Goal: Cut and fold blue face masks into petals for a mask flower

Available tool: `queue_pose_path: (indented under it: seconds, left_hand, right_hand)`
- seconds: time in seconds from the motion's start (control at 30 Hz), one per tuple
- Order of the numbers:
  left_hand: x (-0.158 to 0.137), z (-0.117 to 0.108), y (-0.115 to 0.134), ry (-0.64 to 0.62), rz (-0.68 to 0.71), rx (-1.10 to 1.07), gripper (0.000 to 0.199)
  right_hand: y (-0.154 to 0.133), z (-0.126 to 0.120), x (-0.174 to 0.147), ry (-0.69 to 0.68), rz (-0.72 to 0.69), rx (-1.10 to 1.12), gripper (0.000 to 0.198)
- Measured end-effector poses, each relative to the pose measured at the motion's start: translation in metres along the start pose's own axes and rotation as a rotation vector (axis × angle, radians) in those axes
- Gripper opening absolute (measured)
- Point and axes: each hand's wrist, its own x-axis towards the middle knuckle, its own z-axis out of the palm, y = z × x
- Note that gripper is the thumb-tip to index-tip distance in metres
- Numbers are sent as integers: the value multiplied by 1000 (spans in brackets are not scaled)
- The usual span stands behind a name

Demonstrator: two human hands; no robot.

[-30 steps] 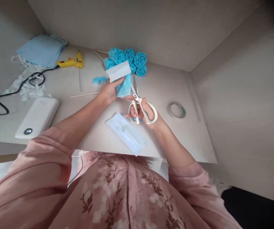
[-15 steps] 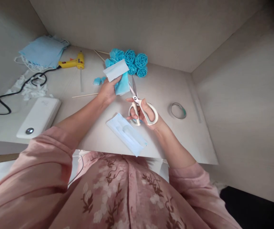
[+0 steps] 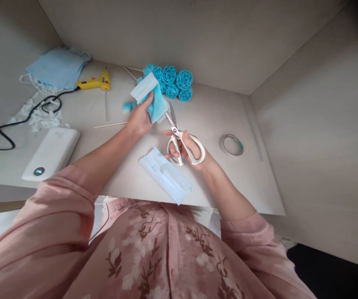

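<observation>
My left hand (image 3: 140,117) pinches a folded piece of blue and white mask fabric (image 3: 159,104), its white flap (image 3: 144,88) turned out over the top. In my right hand (image 3: 185,151) is a pair of white-handled scissors (image 3: 194,153), thumb and fingers through the loops. The blades are parted and point up and left, with their tips at the fabric's right edge. Below the hands lies a pale blue strip of mask fabric (image 3: 166,176). Behind the held fabric is a cluster of blue fabric roses (image 3: 170,74), partly covered by it.
At the back left are a stack of face masks (image 3: 55,66) and a yellow glue gun (image 3: 96,82) with a black cord. White scraps (image 3: 43,116), a white power bank (image 3: 50,153) and a thin wooden stick (image 3: 110,124) lie left. A tape roll (image 3: 232,145) lies right.
The held fabric has tilted and shifted slightly left, its white flap now steeper. The scissors have moved a little left along with it, their tips now against the fabric's edge.
</observation>
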Motion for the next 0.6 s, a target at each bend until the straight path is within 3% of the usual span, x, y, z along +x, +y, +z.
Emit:
queue_pose_path:
  seconds: [0.1, 0.37, 0.6]
  left_hand:
    - [-5, 4, 3, -7, -21, -50, 38]
    - [-18, 11, 12, -288, -172, -133, 33]
    - [-10, 5, 5, -152, -11, 32, 30]
  right_hand:
    - [-2, -1, 0, 21, -2, -7, 69]
    - [-6, -2, -1, 41, -8, 1, 68]
    - [-5, -3, -1, 24, -16, -8, 69]
